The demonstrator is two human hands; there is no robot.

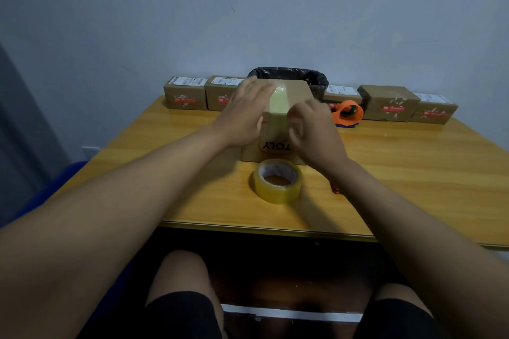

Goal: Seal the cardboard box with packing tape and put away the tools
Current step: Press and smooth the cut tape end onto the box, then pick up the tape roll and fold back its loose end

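A brown cardboard box (286, 102) stands in the middle of the yellow wooden table (413, 168), with a strip of clear tape running over its top and down its near face. My left hand (245, 115) lies flat on the box's left top, fingers spread. My right hand (314, 129) presses on the box's right front edge with its fingers curled; it hides part of the printed label. A roll of clear packing tape (277, 180) lies flat on the table just in front of the box. An orange tape cutter (347, 113) sits to the right behind the box.
Several small taped parcels (185, 96) line the table's back edge on both sides. A bin with a black liner (316, 77) stands behind the box against the wall. A small red item (336, 190) lies under my right forearm.
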